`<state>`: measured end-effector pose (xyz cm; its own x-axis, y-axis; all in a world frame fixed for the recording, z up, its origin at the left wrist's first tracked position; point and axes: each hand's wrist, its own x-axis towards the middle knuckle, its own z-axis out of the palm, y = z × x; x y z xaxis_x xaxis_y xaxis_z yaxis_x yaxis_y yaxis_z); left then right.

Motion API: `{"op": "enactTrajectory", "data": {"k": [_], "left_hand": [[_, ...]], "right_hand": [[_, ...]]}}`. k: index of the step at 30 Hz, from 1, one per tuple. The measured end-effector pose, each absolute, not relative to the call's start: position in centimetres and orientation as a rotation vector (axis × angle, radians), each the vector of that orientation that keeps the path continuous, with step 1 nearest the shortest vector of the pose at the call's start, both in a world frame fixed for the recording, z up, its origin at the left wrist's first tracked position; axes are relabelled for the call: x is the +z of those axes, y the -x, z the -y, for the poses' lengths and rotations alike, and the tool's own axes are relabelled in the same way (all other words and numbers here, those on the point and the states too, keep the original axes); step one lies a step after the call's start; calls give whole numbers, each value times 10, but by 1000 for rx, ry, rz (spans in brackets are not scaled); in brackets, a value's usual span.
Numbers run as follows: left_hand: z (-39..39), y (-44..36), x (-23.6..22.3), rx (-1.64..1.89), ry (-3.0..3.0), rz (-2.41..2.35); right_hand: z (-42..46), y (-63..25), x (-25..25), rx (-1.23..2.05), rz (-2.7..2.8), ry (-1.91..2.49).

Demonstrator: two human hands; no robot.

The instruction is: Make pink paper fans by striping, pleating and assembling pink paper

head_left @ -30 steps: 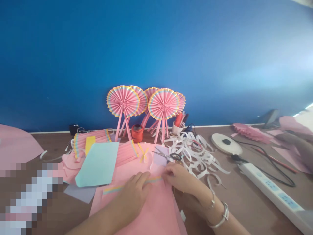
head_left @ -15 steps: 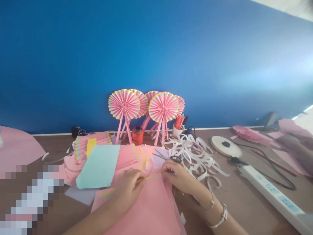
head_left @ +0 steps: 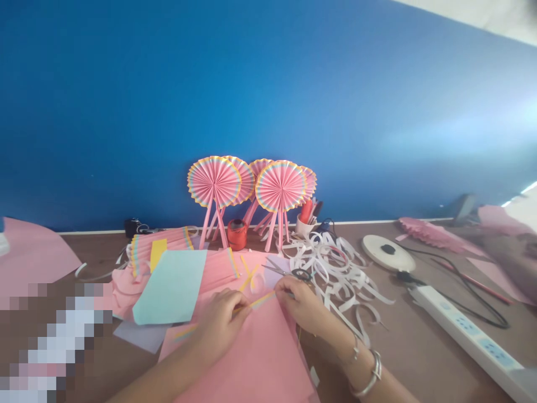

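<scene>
A large pink paper sheet [head_left: 255, 358] lies before me. Along its far edge runs a narrow yellow-edged paper strip [head_left: 263, 300], with a blue-green part showing left of my wrist. My left hand [head_left: 224, 319] is closed over the strip, thumb and fingertips pressed together on it. At the strip's right end my right hand [head_left: 298, 302] pinches it at the sheet's corner; the fingertips are partly hidden. Just beyond the right hand are scissors [head_left: 277, 267] with dark handles. Loose yellow strips [head_left: 250, 277] lie crossed beyond my hands.
Round pink pleated paper fans [head_left: 282, 187] stand against the blue wall. White paper curls [head_left: 335, 263] heap at the right, near a round white device [head_left: 388, 253] and a power strip [head_left: 465, 330]. A light-blue sheet [head_left: 172, 285] lies left. Another person's blurred arm [head_left: 509, 254] is far right.
My right hand has shifted slightly left and up with the strip's end, so the strip slants more. My left hand stays almost in place. The camera view has tilted slightly.
</scene>
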<state>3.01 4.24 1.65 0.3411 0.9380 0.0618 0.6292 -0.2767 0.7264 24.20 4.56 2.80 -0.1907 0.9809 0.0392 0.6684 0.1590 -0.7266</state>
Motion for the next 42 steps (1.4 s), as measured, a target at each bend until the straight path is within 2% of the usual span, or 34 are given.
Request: {"op": "enactTrajectory", "data": {"k": [13, 24, 27, 32, 42], "left_hand": [[-47, -22, 13, 695, -1983, -1343], [-48, -22, 12, 693, -1989, -1319], [-48, -22, 16, 679, -1970, -1340], [-53, -20, 24, 696, -1794, -1311], [-71, 2, 56, 928, -1292, -1174]], "right_hand": [[-44, -239, 44, 840, 1989, 1669], [-46, -240, 37, 832, 1956, 1508], [-52, -246, 33, 900, 1779, 1497], [-62, -256, 28, 955, 1367, 1536], [-109, -237, 32, 759, 1513, 1463]]}}
